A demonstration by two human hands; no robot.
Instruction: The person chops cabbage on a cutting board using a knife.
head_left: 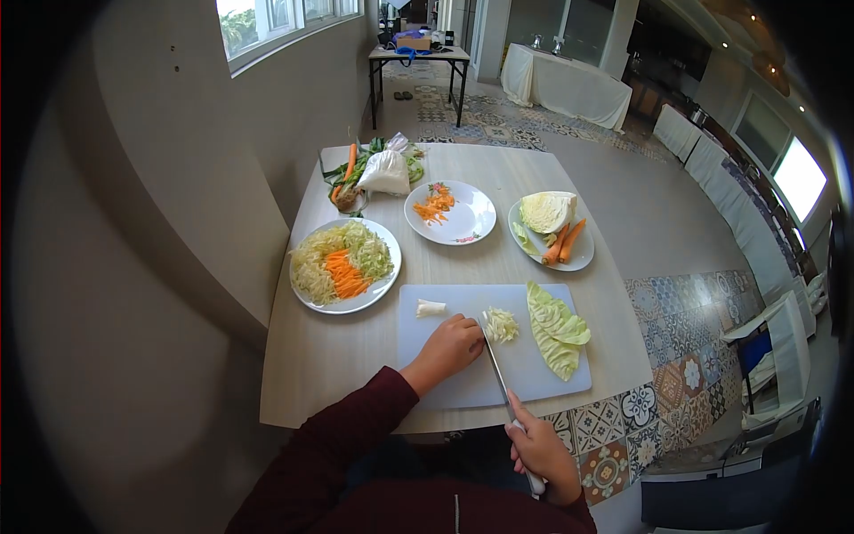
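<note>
My right hand [541, 449] is closed round the white handle of a knife [500, 378], whose blade rests on the white cutting board [445, 383]. My left hand [455, 344] lies on the board with its fingers curled beside the blade tip; what is under the fingers is hidden. Just right of the blade is a small pile of shredded cabbage [501, 326]. A short white piece [431, 308] lies at the board's upper left. Cabbage leaves [557, 329] lie along its right side.
Left of the board stands a plate [351, 307] of shredded vegetables. Behind it are a plate [473, 214] with orange pieces, a plate [583, 255] with cut cabbage [545, 212] and carrots [564, 245], and a bag of white contents [385, 173] among vegetables.
</note>
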